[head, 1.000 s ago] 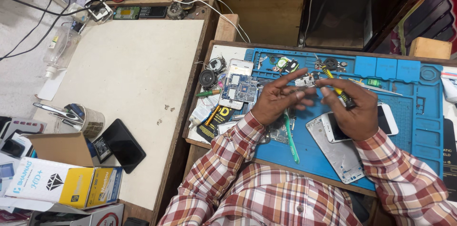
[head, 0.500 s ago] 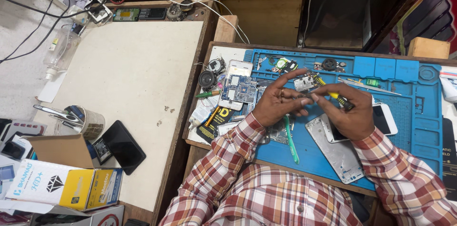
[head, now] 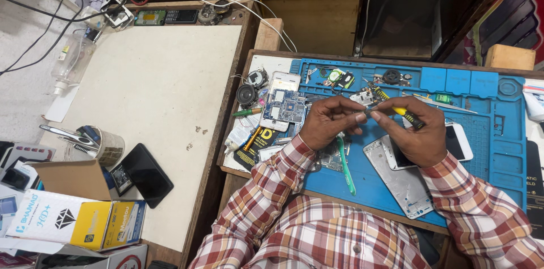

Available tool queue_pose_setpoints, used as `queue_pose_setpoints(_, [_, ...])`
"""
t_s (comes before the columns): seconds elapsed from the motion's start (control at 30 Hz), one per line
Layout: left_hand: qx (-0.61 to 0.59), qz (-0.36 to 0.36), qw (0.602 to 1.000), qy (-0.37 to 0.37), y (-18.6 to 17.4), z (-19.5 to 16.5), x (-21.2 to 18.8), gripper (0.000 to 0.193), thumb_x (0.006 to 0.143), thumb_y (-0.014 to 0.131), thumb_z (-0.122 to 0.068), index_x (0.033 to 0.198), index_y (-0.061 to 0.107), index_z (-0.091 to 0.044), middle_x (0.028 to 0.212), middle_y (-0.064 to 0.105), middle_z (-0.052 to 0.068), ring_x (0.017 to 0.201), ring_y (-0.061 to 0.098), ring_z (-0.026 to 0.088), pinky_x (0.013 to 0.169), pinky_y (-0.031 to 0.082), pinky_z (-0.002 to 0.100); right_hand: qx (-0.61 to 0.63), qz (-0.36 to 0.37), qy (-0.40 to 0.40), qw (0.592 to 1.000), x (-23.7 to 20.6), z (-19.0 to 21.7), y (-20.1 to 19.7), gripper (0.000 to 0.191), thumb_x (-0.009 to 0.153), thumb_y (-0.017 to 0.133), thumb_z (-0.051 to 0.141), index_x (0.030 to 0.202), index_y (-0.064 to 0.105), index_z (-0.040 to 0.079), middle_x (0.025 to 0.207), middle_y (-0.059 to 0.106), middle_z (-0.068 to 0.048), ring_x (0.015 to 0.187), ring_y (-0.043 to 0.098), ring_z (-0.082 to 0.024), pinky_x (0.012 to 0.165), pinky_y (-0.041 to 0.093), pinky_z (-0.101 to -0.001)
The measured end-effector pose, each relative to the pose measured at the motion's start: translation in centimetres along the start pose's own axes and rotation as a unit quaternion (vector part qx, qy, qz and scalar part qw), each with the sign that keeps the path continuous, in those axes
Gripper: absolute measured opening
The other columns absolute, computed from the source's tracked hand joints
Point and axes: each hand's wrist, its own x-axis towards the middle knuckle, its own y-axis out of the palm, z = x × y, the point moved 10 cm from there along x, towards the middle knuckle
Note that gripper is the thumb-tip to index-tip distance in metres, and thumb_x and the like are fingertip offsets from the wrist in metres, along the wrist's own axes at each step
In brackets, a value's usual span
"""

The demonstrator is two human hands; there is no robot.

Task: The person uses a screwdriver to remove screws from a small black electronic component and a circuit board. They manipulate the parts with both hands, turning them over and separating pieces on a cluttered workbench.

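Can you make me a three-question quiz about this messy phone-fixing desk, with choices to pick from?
1. Where does the blue circuit board lie?
A. left of the hands
B. on the cardboard box
C. on the floor

2. What colour is the work mat?
A. red
B. blue
C. white

3. What is the right hand doing?
A. resting flat
B. holding a yellow-handled screwdriver
C. lifting a phone

Answers:
1 A, the board sits at the mat's left edge, beside the left hand.
2 B, the mat is bright blue.
3 B, its fingers grip the screwdriver.
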Motion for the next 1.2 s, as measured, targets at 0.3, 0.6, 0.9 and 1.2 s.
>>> queue_pose_setpoints(0.3, [0.012, -0.012, 1.000, 0.004, -0.3, 0.1, 0.1, 0.025, 0.100, 0.073, -0.009, 0.124, 0.070, 0.001, 0.100, 0.076, 0.011, 0.087, 0.074, 0.014, 0.074, 0.064, 0.027, -0.002, -0.018, 0.011, 1.000, 0.0, -0.2, -0.3, 0.016, 0.091, 0.081, 0.009, 0.105, 0.074, 0.005, 0.101, 0.074, -0.005, 0.092, 0.070, -0.011, 0.079, 0.055, -0.0223])
queue_pose_setpoints(0.6, [0.013, -0.027, 1.000, 0.003, -0.8, 0.1, 0.1, 0.018, 0.104, 0.070, -0.015, 0.112, 0.072, 0.001, 0.096, 0.075, 0.012, 0.080, 0.075, 0.016, 0.070, 0.062, 0.027, 0.007, -0.030, 0.038, 0.999, -0.1, -0.9, -0.7, 0.017, 0.091, 0.081, 0.008, 0.105, 0.073, 0.005, 0.101, 0.074, -0.005, 0.092, 0.070, -0.009, 0.074, 0.053, -0.0192])
queue_pose_setpoints(0.9, [0.011, -0.029, 0.999, 0.017, -0.9, 0.0, 0.2, 0.018, 0.101, 0.072, -0.012, 0.113, 0.071, 0.000, 0.099, 0.076, 0.011, 0.081, 0.074, 0.015, 0.070, 0.062, 0.027, 0.037, -0.034, 0.039, 0.998, -0.2, -1.0, -0.7, 0.016, 0.092, 0.080, 0.007, 0.106, 0.072, 0.004, 0.102, 0.074, -0.005, 0.093, 0.070, -0.009, 0.080, 0.054, -0.0208])
queue_pose_setpoints(1.2, [0.015, -0.035, 0.999, 0.018, -1.0, 0.2, 0.2, 0.019, 0.102, 0.071, -0.012, 0.116, 0.071, 0.001, 0.100, 0.076, 0.012, 0.080, 0.074, 0.014, 0.070, 0.063, 0.026, 0.007, -0.042, 0.018, 0.999, -0.1, -0.4, -0.9, 0.017, 0.092, 0.081, 0.008, 0.106, 0.072, 0.005, 0.102, 0.074, -0.005, 0.094, 0.070, -0.010, 0.079, 0.055, -0.0210])
